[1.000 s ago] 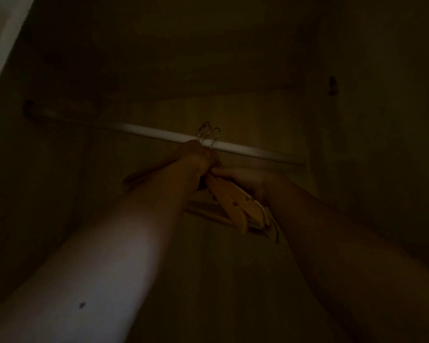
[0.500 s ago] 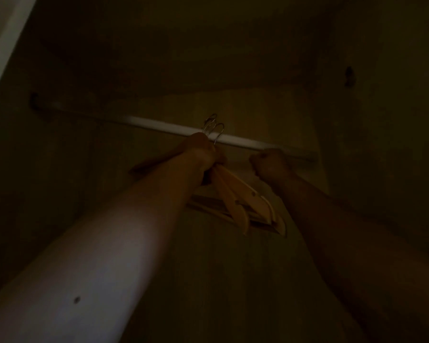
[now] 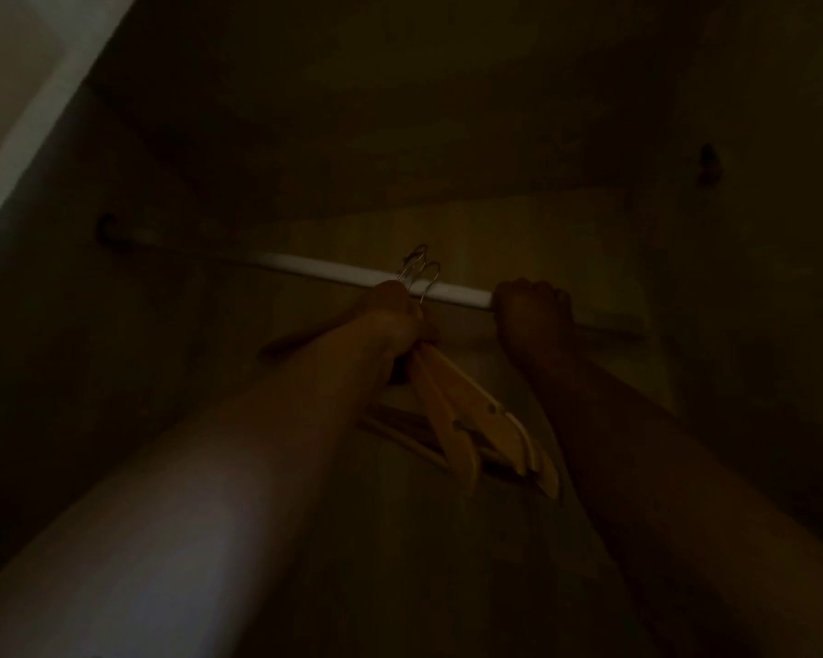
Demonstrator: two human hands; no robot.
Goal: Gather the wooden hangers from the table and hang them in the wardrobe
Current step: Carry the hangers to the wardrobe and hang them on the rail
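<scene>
Wooden hangers (image 3: 466, 410) below the left hand (image 3: 393, 320) were pale orange-tan — hooks (image 3: 421, 273) silver-grey. The rail (image 3: 333, 270) beside it was white; wardrobe panels (image 3: 447, 111) were dim brown.

We cannot count the light wooden hangers (image 3: 466, 410) — they overlap, and our left hand (image 3: 390, 320) covers their necks. Our right hand (image 3: 533, 315) hides part of the long white wardrobe rail (image 3: 333, 270). The rail's far ends fade into dark — both our arms run off the bottom edge.
</scene>
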